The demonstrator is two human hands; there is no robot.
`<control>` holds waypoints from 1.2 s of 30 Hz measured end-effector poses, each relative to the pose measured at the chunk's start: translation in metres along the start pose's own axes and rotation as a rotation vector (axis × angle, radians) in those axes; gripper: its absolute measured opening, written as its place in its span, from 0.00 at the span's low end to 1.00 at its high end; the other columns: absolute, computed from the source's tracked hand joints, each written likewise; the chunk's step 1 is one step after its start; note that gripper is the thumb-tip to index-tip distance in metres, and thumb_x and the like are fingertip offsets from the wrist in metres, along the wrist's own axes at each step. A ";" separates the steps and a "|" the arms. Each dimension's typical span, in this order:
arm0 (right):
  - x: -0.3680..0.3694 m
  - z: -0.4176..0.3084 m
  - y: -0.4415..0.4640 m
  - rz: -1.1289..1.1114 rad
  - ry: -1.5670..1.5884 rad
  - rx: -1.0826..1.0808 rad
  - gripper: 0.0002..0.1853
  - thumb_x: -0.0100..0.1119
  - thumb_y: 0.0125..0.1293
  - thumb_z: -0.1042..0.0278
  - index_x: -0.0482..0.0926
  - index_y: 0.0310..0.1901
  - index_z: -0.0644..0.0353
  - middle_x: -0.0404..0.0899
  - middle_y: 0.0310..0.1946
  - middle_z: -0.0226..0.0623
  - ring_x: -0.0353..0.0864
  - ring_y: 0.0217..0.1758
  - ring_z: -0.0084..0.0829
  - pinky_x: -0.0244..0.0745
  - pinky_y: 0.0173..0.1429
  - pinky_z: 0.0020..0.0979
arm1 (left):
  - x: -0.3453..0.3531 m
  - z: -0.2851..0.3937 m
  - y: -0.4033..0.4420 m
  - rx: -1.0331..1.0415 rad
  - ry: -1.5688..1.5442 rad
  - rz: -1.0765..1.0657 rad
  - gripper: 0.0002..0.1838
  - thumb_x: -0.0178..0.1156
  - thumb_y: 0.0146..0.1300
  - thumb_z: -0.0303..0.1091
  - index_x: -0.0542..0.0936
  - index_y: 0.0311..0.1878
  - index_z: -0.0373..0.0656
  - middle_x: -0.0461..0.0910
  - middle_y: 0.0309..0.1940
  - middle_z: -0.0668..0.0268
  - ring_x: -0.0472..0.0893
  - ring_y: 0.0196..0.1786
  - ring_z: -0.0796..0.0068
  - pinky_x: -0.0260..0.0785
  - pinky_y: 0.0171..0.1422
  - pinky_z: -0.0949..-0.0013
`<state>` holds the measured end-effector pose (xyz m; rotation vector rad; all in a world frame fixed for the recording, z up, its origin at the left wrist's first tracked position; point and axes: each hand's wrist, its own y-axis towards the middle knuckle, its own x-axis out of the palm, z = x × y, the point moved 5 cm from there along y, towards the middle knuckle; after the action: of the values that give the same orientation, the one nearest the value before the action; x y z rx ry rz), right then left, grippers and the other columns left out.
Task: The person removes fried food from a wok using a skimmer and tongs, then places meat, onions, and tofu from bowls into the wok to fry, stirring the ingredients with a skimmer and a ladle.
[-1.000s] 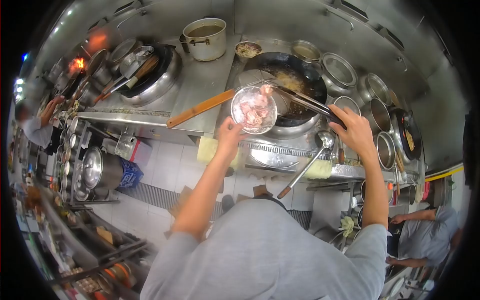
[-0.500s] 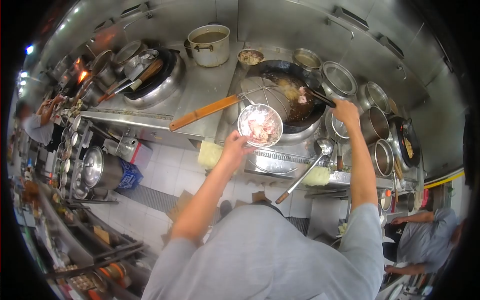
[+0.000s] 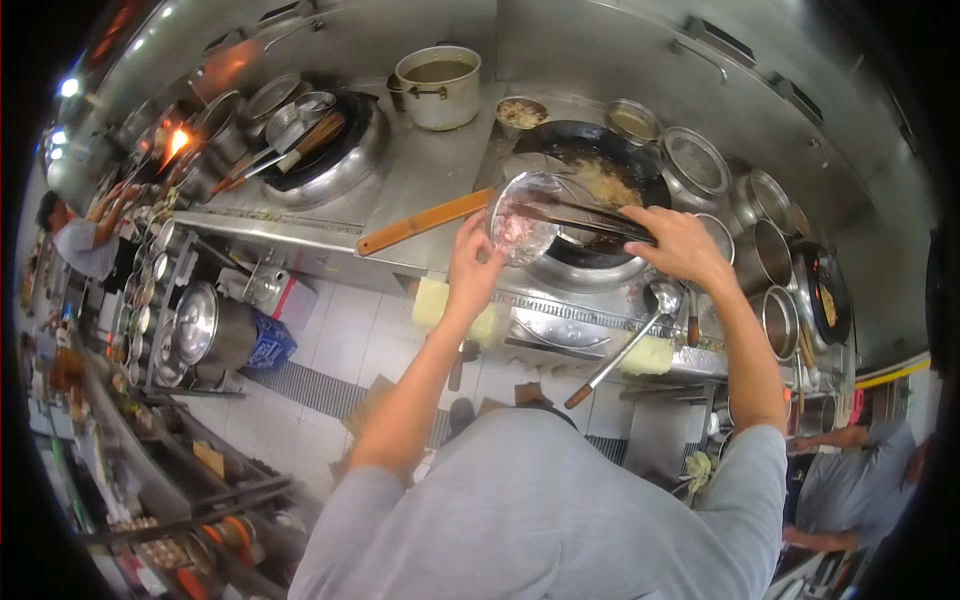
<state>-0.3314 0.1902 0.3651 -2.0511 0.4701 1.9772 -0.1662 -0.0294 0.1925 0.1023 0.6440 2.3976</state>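
My left hand [image 3: 472, 265] grips the rim of a metal bowl [image 3: 547, 243], tilted in front of the wok. Pale pink pieces of raw meat [image 3: 514, 231] lie inside it, coated in something whitish. My right hand [image 3: 682, 245] is closed around dark tongs [image 3: 592, 214], whose tips reach into the bowl at the meat. Behind both hands sits a black wok [image 3: 652, 181] with bubbling oil and pale food [image 3: 605, 180] frying in it. A wire strainer with a wooden handle [image 3: 425, 221] rests across the wok's left side, partly hidden by the bowl.
A ladle [image 3: 630, 350] leans over the stove's front edge. A large pot [image 3: 438, 95] stands behind on the left, beside a small bowl of food [image 3: 521, 113]. Metal strainers and pots [image 3: 765, 250] crowd the right. Co-workers [image 3: 88, 240] stand at far left and far right.
The tongs have come back from the wok to the bowl, and the meat piece at their tips over the oil is no longer there. The bowl now tilts more toward the wok.
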 end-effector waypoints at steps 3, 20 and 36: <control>0.005 0.008 -0.002 0.010 0.092 -0.006 0.26 0.62 0.59 0.55 0.75 0.59 0.51 0.80 0.50 0.42 0.78 0.52 0.45 0.71 0.57 0.41 | 0.005 0.020 -0.001 0.240 0.257 0.065 0.11 0.58 0.62 0.24 0.65 0.29 0.43 0.75 0.47 0.61 0.78 0.47 0.70 0.80 0.48 0.58; 0.046 0.122 -0.004 0.096 -0.264 0.458 0.28 0.62 0.59 0.52 0.72 0.60 0.48 0.80 0.46 0.49 0.81 0.47 0.50 0.76 0.48 0.46 | -0.015 -0.021 -0.036 -0.683 -0.703 0.033 0.08 0.55 0.66 0.24 0.66 0.33 0.45 0.77 0.42 0.61 0.80 0.47 0.70 0.78 0.50 0.57; -0.033 0.056 -0.046 0.188 -0.210 0.115 0.24 0.64 0.55 0.59 0.77 0.56 0.45 0.80 0.39 0.39 0.82 0.36 0.47 0.77 0.41 0.45 | 0.006 -0.037 -0.031 -0.672 -0.758 -0.057 0.09 0.57 0.62 0.24 0.65 0.31 0.43 0.75 0.42 0.60 0.79 0.47 0.65 0.80 0.51 0.56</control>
<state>-0.3648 0.2564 0.3939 -1.7634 0.7341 2.1862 -0.1618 -0.0201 0.1448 0.6427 -0.4927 2.1528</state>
